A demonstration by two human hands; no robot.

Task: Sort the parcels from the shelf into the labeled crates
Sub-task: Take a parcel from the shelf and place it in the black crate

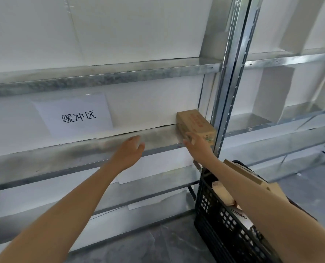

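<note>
A long brown cardboard parcel (195,122) with red print lies at the right end of the dull galvanised shelf (93,149), against the upright (226,88). The right hand (198,149) touches its near end; whether its fingers clamp it is unclear. The left hand (131,150) hovers, fingers loosely apart.

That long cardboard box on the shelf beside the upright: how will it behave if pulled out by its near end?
Probably stiff: the cardboard box shows square, uncrushed edges. Lying flat on the metal shelf, it should slide rather than roll or tip. Lifted by the end the right hand touches, its length may make it droop or swing.
</note>
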